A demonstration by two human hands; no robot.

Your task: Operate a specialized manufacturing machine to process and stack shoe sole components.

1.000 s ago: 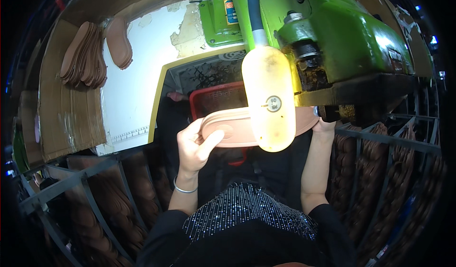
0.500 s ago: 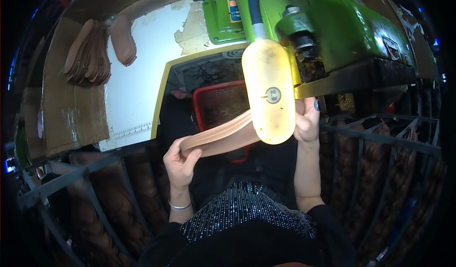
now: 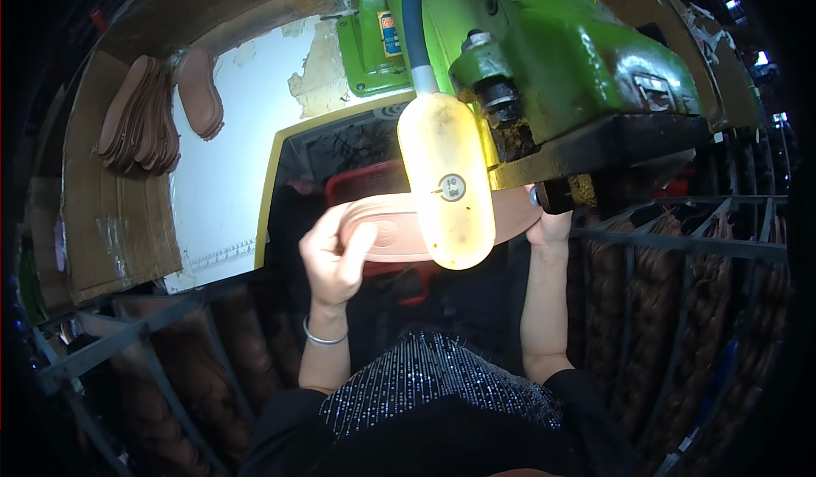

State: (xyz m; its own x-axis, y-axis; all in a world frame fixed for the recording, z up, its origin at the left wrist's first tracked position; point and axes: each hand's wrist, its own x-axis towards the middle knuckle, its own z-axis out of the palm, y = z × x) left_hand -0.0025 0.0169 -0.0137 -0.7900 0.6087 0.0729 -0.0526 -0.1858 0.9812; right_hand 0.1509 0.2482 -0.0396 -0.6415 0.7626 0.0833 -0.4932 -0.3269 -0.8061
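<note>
Between my hands a pinkish-brown shoe sole is stretched crosswise, its broad face turned toward me and a raised rim along its edge. My left hand is closed around the left end, thumb on the face. At the opposite end my right hand grips the sole, with its fingers partly hidden under the machine's dark head. An oval yellow lamp hangs in front of the sole's middle and hides that part. The green machine stands just beyond my right hand.
Several stacked soles lean in a cardboard surround at the far left, beside another sole pile on the white tabletop. Below the table opening sits a red basket. Metal racks with soles flank me.
The sole has turned from a tilted, curved edge-on pose to nearly level, showing its broad face. My right hand has lowered slightly beneath the machine head. The whole view has shifted a little.
</note>
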